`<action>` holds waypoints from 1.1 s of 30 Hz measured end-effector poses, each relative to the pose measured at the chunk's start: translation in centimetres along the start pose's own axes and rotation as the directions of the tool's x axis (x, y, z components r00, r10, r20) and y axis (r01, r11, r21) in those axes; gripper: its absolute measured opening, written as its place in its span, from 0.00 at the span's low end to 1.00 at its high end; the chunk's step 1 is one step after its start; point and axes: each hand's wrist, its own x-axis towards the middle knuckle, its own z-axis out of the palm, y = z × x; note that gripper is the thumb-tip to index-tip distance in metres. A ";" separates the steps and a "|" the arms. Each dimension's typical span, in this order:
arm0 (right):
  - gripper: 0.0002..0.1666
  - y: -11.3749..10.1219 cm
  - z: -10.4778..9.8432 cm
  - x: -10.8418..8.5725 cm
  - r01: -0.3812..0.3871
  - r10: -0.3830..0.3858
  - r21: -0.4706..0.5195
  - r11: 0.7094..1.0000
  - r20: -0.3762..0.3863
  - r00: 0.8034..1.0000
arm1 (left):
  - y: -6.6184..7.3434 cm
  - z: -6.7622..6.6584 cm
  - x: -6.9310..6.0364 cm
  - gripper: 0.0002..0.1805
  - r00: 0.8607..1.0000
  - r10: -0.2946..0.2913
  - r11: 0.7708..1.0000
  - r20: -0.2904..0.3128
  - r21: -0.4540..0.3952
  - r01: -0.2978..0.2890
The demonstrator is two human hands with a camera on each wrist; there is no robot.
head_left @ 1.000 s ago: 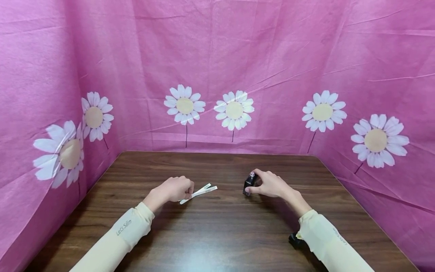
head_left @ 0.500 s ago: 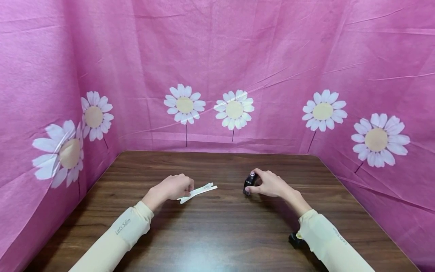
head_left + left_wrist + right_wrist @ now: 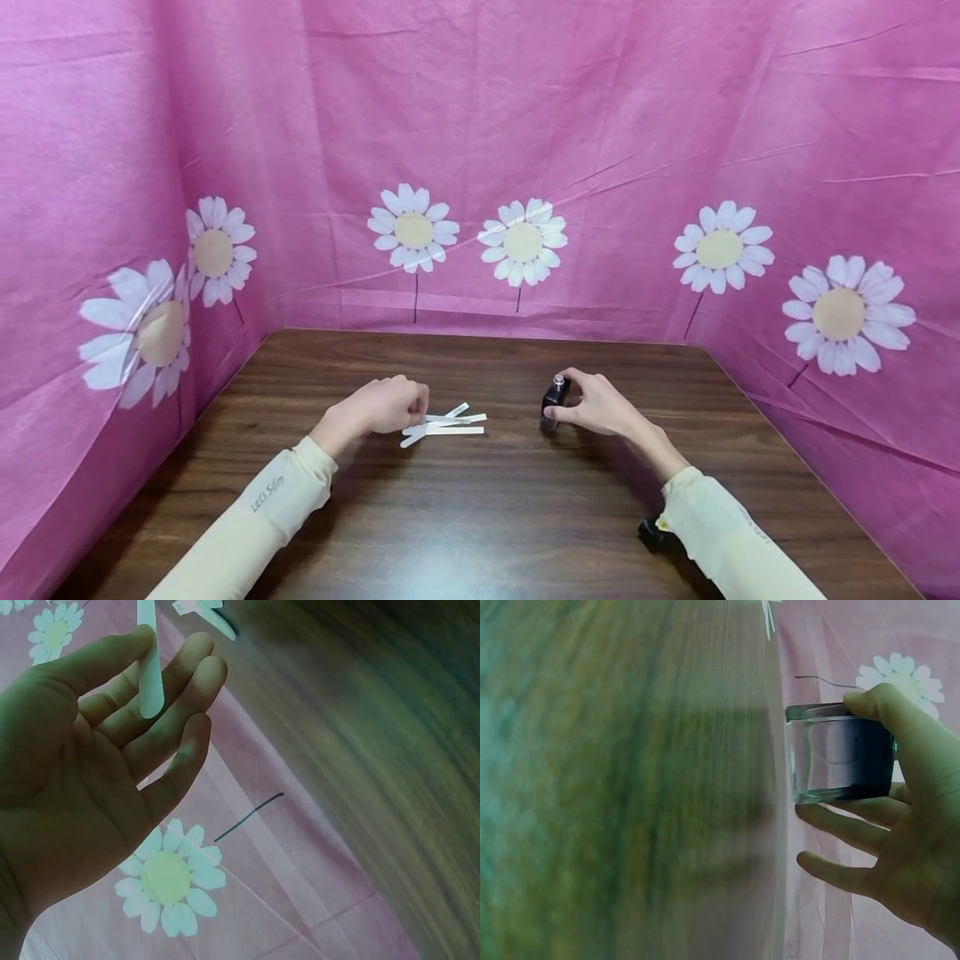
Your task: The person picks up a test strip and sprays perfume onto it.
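My left hand [image 3: 381, 406] pinches one white paper strip [image 3: 151, 679] between thumb and fingers, as the left wrist view shows. Below and beside it on the table, other white strips [image 3: 461, 431] lie crossed and fanned. My right hand [image 3: 606, 408] grips a dark glass bottle [image 3: 552, 406] by its sides, with the silvery nozzle [image 3: 558, 379] uncovered at the top. In the right wrist view, the bottle [image 3: 840, 754] is clear toward its base and dark toward its top, and two fingers stretch out beside it.
A black object [image 3: 651, 535] lies by the right sleeve, partly hidden by it. The brown wooden table [image 3: 480, 508] is bordered by a pink cloth [image 3: 600, 100] with printed daisies on three sides.
The strips have spread apart, and my left hand now holds one above the others. The right hand keeps its grip on the bottle. The head view has shifted slightly.
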 end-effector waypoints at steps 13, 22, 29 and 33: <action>0.38 -2.9 -2.1 0.7 -0.058 0.087 0.217 0.974 -0.126 0.988 | -0.6 -1.1 1.4 0.04 0.994 0.022 0.982 -0.109 -0.182 -0.042; 0.39 -4.9 -1.7 1.4 0.021 0.021 0.378 0.926 -0.107 0.994 | -0.8 -1.2 2.8 0.02 0.969 0.062 0.930 -0.240 -0.337 -0.143; 0.40 -4.9 -1.1 2.8 0.099 -0.033 0.520 0.849 -0.134 0.990 | -1.2 -1.1 4.8 0.01 0.950 0.025 0.946 -0.311 -0.301 -0.123; 0.36 -4.5 -1.0 3.6 0.127 -0.043 0.554 0.823 -0.163 0.986 | -1.1 -1.3 5.9 0.04 0.959 -0.017 0.907 -0.281 -0.408 -0.103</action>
